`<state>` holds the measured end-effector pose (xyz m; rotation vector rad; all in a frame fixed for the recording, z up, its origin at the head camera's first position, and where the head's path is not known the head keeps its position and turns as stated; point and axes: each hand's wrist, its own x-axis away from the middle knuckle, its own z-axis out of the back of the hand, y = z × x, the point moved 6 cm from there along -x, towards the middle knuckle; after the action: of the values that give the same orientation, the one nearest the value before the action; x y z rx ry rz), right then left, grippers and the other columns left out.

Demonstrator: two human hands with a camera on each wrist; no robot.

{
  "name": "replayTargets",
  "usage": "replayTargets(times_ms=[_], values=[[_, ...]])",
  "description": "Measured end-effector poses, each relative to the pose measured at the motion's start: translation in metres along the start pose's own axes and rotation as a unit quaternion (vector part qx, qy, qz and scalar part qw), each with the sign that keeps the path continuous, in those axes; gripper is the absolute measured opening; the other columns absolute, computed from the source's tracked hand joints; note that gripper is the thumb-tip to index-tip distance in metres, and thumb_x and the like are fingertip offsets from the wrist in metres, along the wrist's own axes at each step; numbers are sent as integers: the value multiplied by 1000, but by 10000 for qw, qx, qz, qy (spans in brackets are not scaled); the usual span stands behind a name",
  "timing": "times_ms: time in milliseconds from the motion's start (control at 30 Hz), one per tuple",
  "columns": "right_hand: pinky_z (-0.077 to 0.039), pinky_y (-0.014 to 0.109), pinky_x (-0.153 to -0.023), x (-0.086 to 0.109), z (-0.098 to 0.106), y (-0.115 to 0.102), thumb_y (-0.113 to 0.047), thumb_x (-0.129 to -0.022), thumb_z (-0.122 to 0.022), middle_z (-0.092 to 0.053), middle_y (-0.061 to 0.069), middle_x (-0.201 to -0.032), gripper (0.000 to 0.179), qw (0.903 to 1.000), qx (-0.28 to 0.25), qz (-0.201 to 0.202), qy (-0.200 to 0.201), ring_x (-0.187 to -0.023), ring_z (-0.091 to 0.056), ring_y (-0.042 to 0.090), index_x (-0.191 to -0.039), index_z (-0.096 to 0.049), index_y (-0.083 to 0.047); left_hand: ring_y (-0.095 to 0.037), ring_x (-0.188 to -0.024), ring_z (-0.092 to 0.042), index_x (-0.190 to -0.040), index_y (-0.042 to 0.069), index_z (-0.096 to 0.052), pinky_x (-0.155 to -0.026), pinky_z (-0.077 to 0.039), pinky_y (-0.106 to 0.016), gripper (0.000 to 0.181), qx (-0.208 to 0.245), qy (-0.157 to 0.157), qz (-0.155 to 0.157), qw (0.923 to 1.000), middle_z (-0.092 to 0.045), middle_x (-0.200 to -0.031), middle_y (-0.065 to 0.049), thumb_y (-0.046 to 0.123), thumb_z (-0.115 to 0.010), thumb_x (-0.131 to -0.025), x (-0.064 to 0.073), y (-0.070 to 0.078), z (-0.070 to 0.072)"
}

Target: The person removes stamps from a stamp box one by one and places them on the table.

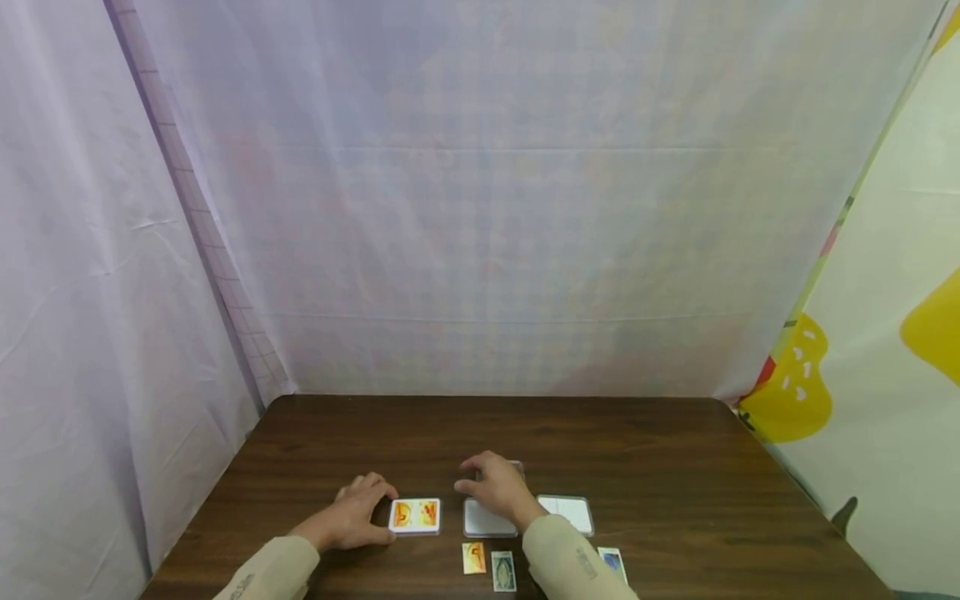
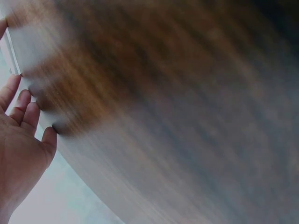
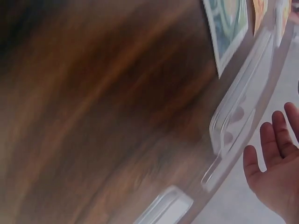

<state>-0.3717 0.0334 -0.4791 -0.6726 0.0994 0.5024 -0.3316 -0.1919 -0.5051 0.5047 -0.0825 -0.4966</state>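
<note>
A flat clear-edged case (image 1: 415, 527) with two orange stamp-like pictures lies at the left of the group. My left hand (image 1: 356, 512) rests beside it, thumb and index fingertip at its left corners; the left wrist view shows the other fingertips (image 2: 31, 106) down on the wood. Over a white case (image 1: 487, 523) in the middle hovers my right hand (image 1: 491, 483), fingers loosely bent, holding nothing. A clear case part (image 1: 518, 467) shows partly behind that hand. Below the middle case lie an orange stamp-like card (image 1: 473, 557) and a green one (image 1: 504, 571).
Another white case (image 1: 567, 510) lies to the right, with a blue stamp-like card (image 1: 613, 565) nearer me, partly hidden by my right sleeve (image 1: 573, 562). The brown wooden table (image 1: 637, 442) ends at a pale curtain (image 1: 487, 250) behind.
</note>
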Motion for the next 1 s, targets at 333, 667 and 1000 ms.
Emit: replayTargets(times_ms=[333, 667, 1000], values=[[-47, 49, -87, 1, -18, -15, -28, -86, -76, -66, 7, -102, 27, 9995, 282, -76, -131, -98, -62, 30, -103, -74, -8, -33, -111, -44, -115, 10, -58, -92, -34, -58, 50, -13, 25, -4, 10000, -48, -119, -6, 32, -81, -76, 0, 0, 0], [-45, 51, -85, 0, -27, -24, -30, -84, -77, -66, 4, -98, 22, 9983, 526, -206, -102, -97, -60, 26, -97, -76, -12, -33, -111, -44, -115, 11, -58, -91, -34, -58, 51, 22, 14, -1, 10000, -48, -119, -5, 33, -81, -76, -1, -1, 1], [-44, 50, -80, -1, -35, -24, -34, -81, -78, -66, 2, -97, 19, 9954, 926, -266, 19, -98, -61, 27, -90, -77, -17, -33, -110, -44, -114, 10, -58, -90, -35, -57, 50, -14, 27, -27, 10000, -48, -119, -6, 33, -81, -76, -1, 0, 1]])
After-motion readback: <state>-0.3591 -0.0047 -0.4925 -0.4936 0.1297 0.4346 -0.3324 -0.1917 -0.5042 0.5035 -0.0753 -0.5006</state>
